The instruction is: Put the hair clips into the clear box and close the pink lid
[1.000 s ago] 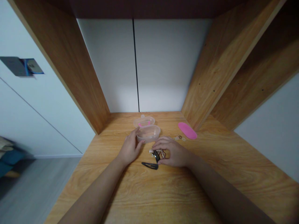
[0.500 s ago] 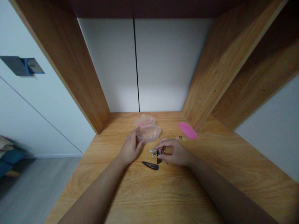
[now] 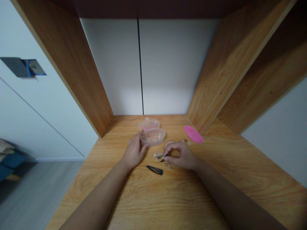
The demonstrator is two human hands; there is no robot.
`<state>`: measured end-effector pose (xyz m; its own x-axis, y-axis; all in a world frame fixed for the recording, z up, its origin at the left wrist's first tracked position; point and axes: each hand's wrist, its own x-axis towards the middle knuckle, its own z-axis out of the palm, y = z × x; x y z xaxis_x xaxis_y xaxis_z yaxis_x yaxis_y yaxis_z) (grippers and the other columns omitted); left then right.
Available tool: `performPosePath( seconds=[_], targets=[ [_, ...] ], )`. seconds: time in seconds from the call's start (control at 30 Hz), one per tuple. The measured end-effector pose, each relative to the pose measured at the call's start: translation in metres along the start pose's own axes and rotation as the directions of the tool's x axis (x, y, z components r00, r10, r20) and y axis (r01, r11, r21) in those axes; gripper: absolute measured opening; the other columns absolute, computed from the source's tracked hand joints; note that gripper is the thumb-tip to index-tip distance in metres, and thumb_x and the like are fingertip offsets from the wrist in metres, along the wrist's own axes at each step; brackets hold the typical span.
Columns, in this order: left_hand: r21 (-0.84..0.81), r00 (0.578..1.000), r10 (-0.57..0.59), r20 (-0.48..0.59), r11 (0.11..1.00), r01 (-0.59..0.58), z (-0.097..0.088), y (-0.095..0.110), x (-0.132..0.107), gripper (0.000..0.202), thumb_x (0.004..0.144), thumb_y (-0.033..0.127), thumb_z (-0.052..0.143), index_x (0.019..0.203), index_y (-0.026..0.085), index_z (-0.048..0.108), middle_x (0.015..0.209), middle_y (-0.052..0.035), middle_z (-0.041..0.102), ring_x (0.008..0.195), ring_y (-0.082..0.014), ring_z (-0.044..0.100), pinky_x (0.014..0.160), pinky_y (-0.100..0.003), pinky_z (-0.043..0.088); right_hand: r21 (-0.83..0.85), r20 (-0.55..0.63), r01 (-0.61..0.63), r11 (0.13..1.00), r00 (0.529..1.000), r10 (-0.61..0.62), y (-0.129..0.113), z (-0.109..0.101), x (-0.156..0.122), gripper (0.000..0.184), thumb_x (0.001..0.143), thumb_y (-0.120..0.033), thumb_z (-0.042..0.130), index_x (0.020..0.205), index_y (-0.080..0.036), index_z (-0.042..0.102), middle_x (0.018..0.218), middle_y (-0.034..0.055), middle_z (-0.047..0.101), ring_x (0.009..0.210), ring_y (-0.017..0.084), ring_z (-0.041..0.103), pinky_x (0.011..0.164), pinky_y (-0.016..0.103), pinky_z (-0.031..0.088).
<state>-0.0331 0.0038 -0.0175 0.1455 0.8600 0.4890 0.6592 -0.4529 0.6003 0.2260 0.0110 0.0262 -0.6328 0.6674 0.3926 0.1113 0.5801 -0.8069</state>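
My left hand [image 3: 134, 152] grips the left end of a clear plastic box [image 3: 153, 138], thumb at its front and fingers at its back. The box stands open, its lid [image 3: 148, 124] folded back on pink hinges. My right hand [image 3: 180, 155] is closed in a pinch on a small dark hair clip [image 3: 166, 156], mostly hidden by the fingertips. Beside those fingertips lie shiny gold hair clips [image 3: 158, 157]. A rose-gold looped piece [image 3: 169, 164] rests just under the hand. Nearer me is a black snap hair clip [image 3: 154, 170], touched by neither hand.
An oval pink plate-like piece [image 3: 193, 134] lies at the back right. Small hair ties [image 3: 189, 142] sit in front of it. Wooden side panels [image 3: 203, 111] and a white back wall [image 3: 165, 70] enclose the wooden tabletop [image 3: 153, 201].
My right hand has turned and shifted slightly, and the dark clip that stood upright in its fingers is now mostly hidden. The left hand and box have stayed put.
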Motion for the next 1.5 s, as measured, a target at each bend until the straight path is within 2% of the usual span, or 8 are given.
performPosePath(
  seconds=[0.1,0.27,0.37,0.53,0.7,1.1,1.23,1.5],
  targets=[
    [0.0,1.0,-0.009,0.01,1.0,0.009,-0.001,0.002,0.0,0.062,0.093,0.032,0.059,0.148,0.017,0.034,0.142,-0.0193,0.053,0.131,-0.033,0.053,0.11,-0.056,0.04,-0.026,-0.007,0.064,0.998,0.998,-0.064,-0.005,0.0,0.001,0.014,0.081,-0.029,0.076,0.073,-0.018,0.071,0.072,0.0047,0.07,0.074,0.017,0.065,0.072,0.032,0.052],
    [0.017,1.0,-0.019,0.01,1.0,0.018,-0.001,0.002,0.001,0.062,0.093,0.031,0.058,0.148,0.016,0.033,0.141,-0.0194,0.055,0.13,-0.0332,0.053,0.109,-0.056,0.041,-0.018,-0.012,-0.037,0.999,0.999,0.037,-0.014,0.001,-0.001,0.009,0.082,-0.023,0.072,0.076,-0.017,0.068,0.069,0.003,0.067,0.062,0.013,0.062,0.06,0.026,0.049],
    [0.017,1.0,-0.019,0.005,1.0,0.019,0.0,0.002,0.0,0.062,0.093,0.032,0.058,0.148,0.017,0.033,0.14,-0.0189,0.055,0.129,-0.033,0.054,0.109,-0.056,0.041,-0.038,0.014,-0.021,0.999,1.0,0.021,-0.017,0.003,-0.002,0.007,0.079,-0.02,0.071,0.074,-0.017,0.068,0.071,0.0033,0.067,0.065,0.014,0.063,0.064,0.028,0.051],
    [0.011,1.0,-0.013,0.01,1.0,0.013,0.0,0.001,0.0,0.061,0.094,0.033,0.058,0.148,0.016,0.034,0.143,-0.0199,0.053,0.13,-0.033,0.053,0.109,-0.056,0.04,-0.127,0.057,0.124,0.984,0.991,-0.118,-0.013,0.009,0.0,0.003,0.079,-0.02,0.072,0.076,-0.021,0.073,0.074,0.004,0.072,0.074,0.017,0.064,0.069,0.03,0.051],
    [0.004,1.0,0.002,-0.006,1.0,-0.002,0.0,0.001,0.001,0.061,0.094,0.032,0.058,0.148,0.018,0.034,0.142,-0.0188,0.053,0.131,-0.0323,0.053,0.11,-0.056,0.04,-0.19,0.167,0.281,0.941,0.954,-0.251,-0.007,0.015,0.003,0.003,0.079,-0.024,0.076,0.076,-0.024,0.076,0.069,0.0016,0.074,0.078,0.019,0.063,0.079,0.037,0.049],
    [0.029,1.0,-0.012,0.012,1.0,0.012,-0.001,0.004,0.0,0.06,0.094,0.031,0.057,0.147,0.016,0.034,0.142,-0.0191,0.053,0.13,-0.0323,0.053,0.11,-0.055,0.04,-0.362,0.32,0.247,0.899,0.939,-0.129,-0.011,0.012,0.002,0.01,0.08,-0.035,0.075,0.08,-0.025,0.076,0.076,0.0013,0.074,0.084,0.019,0.063,0.086,0.038,0.041],
    [0.007,1.0,-0.001,0.013,1.0,0.001,-0.001,0.003,-0.001,0.061,0.095,0.033,0.057,0.148,0.017,0.033,0.142,-0.0193,0.053,0.13,-0.0324,0.053,0.11,-0.056,0.04,-0.398,0.333,0.216,0.891,0.94,-0.079,-0.017,0.01,0.004,0.024,0.072,-0.043,0.082,0.088,-0.026,0.077,0.084,0.0022,0.074,0.093,0.022,0.062,0.088,0.039,0.04],
    [0.025,1.0,-0.013,0.015,1.0,0.012,-0.001,0.004,0.001,0.06,0.094,0.031,0.057,0.147,0.016,0.034,0.142,-0.0202,0.053,0.131,-0.0327,0.052,0.11,-0.056,0.039,-0.426,0.318,0.186,0.886,0.947,-0.046,-0.016,0.012,0.003,0.013,0.076,-0.025,0.077,0.089,-0.026,0.077,0.084,0.0016,0.074,0.094,0.022,0.061,0.09,0.04,0.04]
  ],
)
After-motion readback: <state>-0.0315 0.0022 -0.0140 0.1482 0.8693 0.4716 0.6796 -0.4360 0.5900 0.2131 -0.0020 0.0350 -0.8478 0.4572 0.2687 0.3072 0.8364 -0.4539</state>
